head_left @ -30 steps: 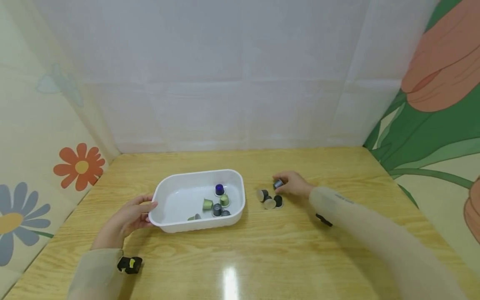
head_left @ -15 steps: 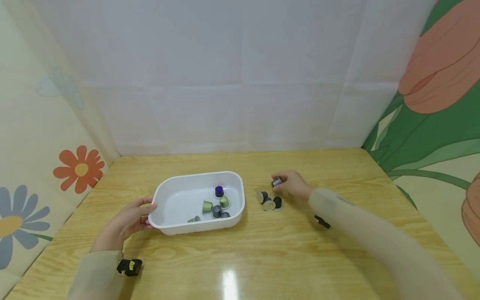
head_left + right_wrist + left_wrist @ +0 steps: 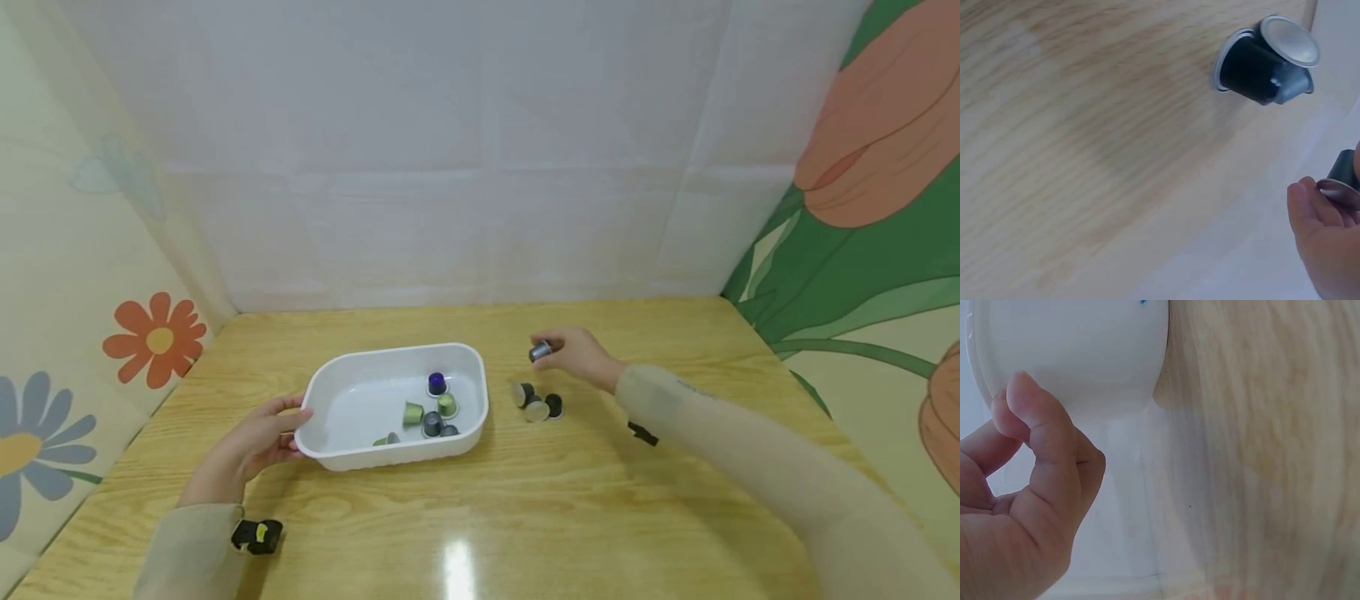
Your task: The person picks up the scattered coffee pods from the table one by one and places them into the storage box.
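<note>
In the head view a white plastic tray [image 3: 397, 458] stands left of centre on the table. My left hand [image 3: 258, 435] pinches its left rim, thumb on top; the left wrist view shows the fingertips [image 3: 1025, 394] at the tray's edge. Inside, toward the right end, are a purple coffee capsule [image 3: 437, 383], two green capsules [image 3: 413, 412], a dark grey capsule [image 3: 432, 424] and others partly hidden by the front wall. My right hand [image 3: 581, 357] holds a grey-blue coffee capsule [image 3: 540, 351] between thumb and fingers, right of the tray and above the table.
A small cluster of capsules, including a black capsule [image 3: 553, 405] and one showing its pale lid [image 3: 536, 410], lies on the wooden table [image 3: 570, 500] between tray and right forearm. A white cloth [image 3: 480, 208] hangs behind; flower-print panels [image 3: 877, 283] flank both sides.
My right hand has lifted the grey-blue capsule and shifted slightly left and away from the cluster. The left hand and tray have stayed in place.
</note>
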The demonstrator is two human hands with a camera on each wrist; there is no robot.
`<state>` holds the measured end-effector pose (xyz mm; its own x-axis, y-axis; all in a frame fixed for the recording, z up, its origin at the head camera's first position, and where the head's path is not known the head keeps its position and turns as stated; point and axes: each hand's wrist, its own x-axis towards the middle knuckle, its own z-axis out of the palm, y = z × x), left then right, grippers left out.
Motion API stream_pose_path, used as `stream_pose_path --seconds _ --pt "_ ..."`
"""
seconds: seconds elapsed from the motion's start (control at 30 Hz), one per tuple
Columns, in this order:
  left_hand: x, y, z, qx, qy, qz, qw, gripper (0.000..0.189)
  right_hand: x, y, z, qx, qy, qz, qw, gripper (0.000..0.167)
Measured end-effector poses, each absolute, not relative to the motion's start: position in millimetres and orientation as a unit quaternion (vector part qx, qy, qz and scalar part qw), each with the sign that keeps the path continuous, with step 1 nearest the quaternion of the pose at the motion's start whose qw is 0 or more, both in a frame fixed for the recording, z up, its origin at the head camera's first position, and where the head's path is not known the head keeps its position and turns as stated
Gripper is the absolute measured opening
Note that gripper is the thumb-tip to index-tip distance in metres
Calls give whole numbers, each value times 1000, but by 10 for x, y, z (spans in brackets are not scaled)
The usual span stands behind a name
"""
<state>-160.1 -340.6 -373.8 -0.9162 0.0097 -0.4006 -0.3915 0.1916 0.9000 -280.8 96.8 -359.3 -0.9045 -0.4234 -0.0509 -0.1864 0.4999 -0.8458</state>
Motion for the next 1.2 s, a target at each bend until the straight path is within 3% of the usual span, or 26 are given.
stream_pose_path --seconds 0.37,1.2 --pt "-1603 -3429 -3759 -122 750 629 161 48 -2757 664 -3348 -201 854 -460 136 54" --pt "-1604 -3412 -3740 -117 748 632 167 48 -2753 128 -3237 -231 834 -478 148 53"
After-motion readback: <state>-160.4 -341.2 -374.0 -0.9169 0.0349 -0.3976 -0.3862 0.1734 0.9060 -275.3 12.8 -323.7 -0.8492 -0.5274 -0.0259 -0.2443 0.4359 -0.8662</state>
